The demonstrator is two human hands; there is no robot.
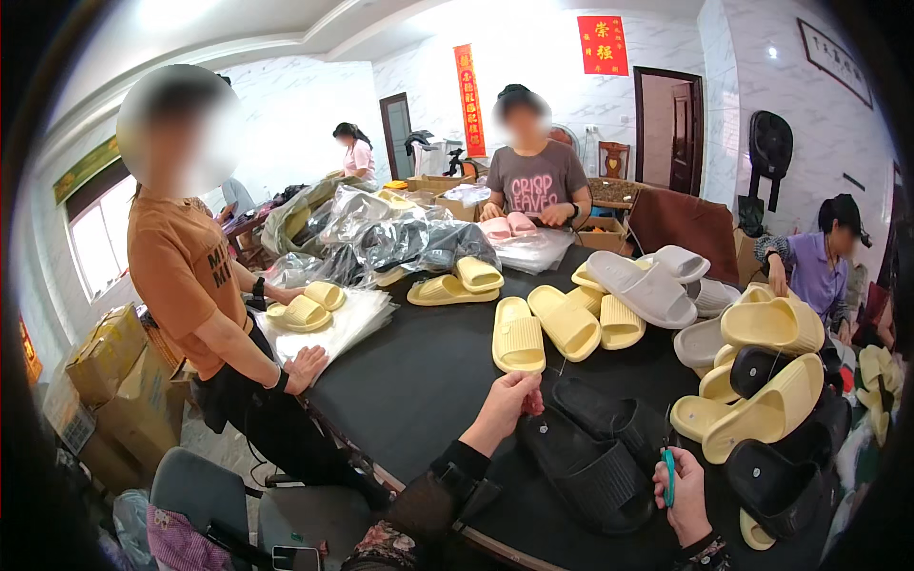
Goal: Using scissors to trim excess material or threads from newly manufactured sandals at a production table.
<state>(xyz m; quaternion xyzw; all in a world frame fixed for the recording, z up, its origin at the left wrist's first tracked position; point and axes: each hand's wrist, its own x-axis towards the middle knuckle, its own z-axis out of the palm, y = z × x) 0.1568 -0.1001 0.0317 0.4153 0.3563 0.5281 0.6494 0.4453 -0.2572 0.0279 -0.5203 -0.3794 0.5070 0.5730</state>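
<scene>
My left hand (514, 404) is closed in a pinch just below a yellow slide slipper (519, 338), beside the end of a black slide slipper (586, 471). What its fingertips hold is too small to make out. A second black slipper (609, 414) lies against the first. My right hand (684, 495) is closed around small scissors with teal handles (668, 479), their dark blades pointing away from me next to the black pair. More yellow slippers (566, 324) lie just beyond, and a stacked yellow one (762, 409) is at the right.
Grey slippers (643, 287) and black slippers (776, 485) crowd the right of the black table (409, 381). At the left, a person (181, 257) stands by yellow slippers on clear bags (333, 328). Across the table another person (533, 181) handles pink slippers (507, 226). A chair (205, 495) stands lower left.
</scene>
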